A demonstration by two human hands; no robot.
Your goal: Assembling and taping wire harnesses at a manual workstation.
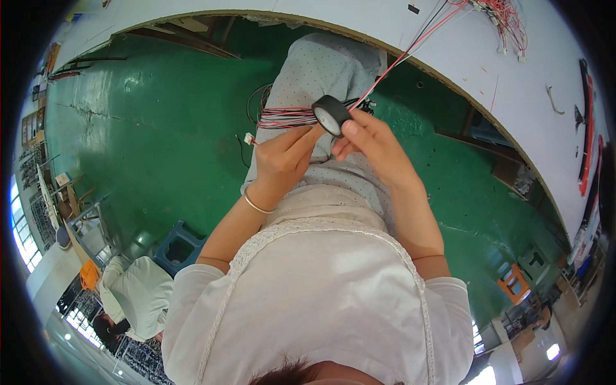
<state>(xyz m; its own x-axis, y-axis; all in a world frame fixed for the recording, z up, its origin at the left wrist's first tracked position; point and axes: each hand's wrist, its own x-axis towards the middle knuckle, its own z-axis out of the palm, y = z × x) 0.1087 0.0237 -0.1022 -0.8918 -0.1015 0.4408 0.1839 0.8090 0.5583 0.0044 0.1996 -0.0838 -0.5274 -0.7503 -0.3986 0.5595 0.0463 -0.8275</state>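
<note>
My right hand [375, 144] grips a roll of black tape [332, 114], its round side tilted toward me. Close beside it, my left hand [282, 160] is closed with its fingertips at the roll's lower left edge. A thin wire with a white connector [249, 138] sticks out from the left side of that hand. Across my lap lies a bundle of red, black and white wires [282, 118], just beyond my left fingers. Red and white wires [394, 65] stretch from the roll up to the table. What the left fingertips pinch is partly hidden.
A white curved table [475, 83] arcs across the top and right, with a tangle of red wires [504, 19] on it. A blue stool [179, 247] and a seated person [138, 295] are at the lower left. An orange stool [514, 283] stands at the lower right.
</note>
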